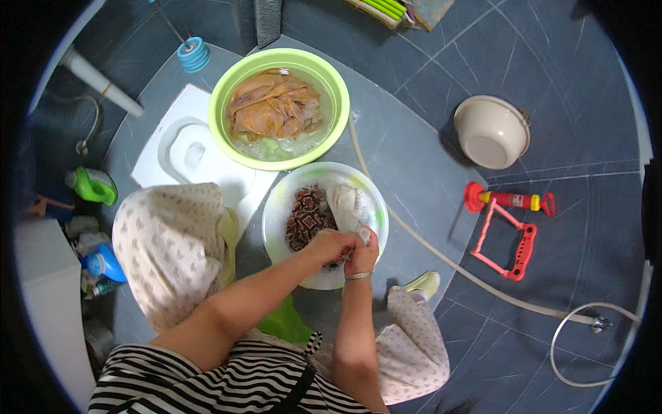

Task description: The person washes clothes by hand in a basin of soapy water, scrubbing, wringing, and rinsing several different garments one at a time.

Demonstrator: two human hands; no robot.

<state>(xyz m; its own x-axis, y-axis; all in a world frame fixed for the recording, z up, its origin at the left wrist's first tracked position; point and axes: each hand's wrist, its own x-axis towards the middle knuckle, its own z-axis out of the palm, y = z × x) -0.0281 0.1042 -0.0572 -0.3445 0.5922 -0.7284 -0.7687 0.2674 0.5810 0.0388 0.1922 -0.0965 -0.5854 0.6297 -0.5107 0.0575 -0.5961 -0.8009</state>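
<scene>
My left hand (pixel 329 247) and my right hand (pixel 363 255) meet over the near right side of a pale, translucent basin (pixel 272 221). Their fingers are closed on a white cloth (pixel 343 204), which hangs from them into the basin; its exact kind does not show. Beside it in the basin lies a dark, red-and-white patterned cloth (pixel 303 219), bunched up. Just beyond stands a lime-green basin (pixel 340 90) of cloudy water with an orange-brown cloth (pixel 276 110) soaking in it. A bracelet circles my right wrist.
A white squat toilet (pixel 155 155) lies left of the basins. A hose (pixel 441 259) crosses the grey floor to the right. On the right are a beige basin (pixel 493 131), a red plunger-like tool (pixel 507 199) and a red frame (pixel 524 252). Bottles (pixel 103 262) stand at left.
</scene>
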